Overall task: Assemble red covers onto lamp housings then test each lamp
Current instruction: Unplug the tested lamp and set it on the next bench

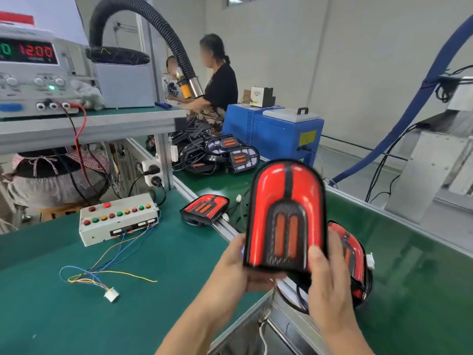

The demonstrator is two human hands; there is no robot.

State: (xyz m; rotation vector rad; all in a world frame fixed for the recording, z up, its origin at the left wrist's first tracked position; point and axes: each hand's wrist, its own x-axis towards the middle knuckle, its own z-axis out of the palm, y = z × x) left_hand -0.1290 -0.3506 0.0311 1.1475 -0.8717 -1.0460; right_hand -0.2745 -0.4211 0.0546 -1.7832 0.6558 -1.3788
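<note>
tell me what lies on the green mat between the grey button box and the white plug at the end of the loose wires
In the head view, only thin blue, yellow and orange wires trail across the green mat between the grey button box and the white plug.

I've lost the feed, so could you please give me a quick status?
Both hands, left and right, hold a covered lamp upright. Test plug lies unconnected on bench. Nothing in the way.

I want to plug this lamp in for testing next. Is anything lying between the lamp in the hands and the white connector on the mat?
Nothing visible blocks the way. The lamp is held up in both hands, left hand and right hand, and only bare green mat lies between it and the white connector to its left.
</note>
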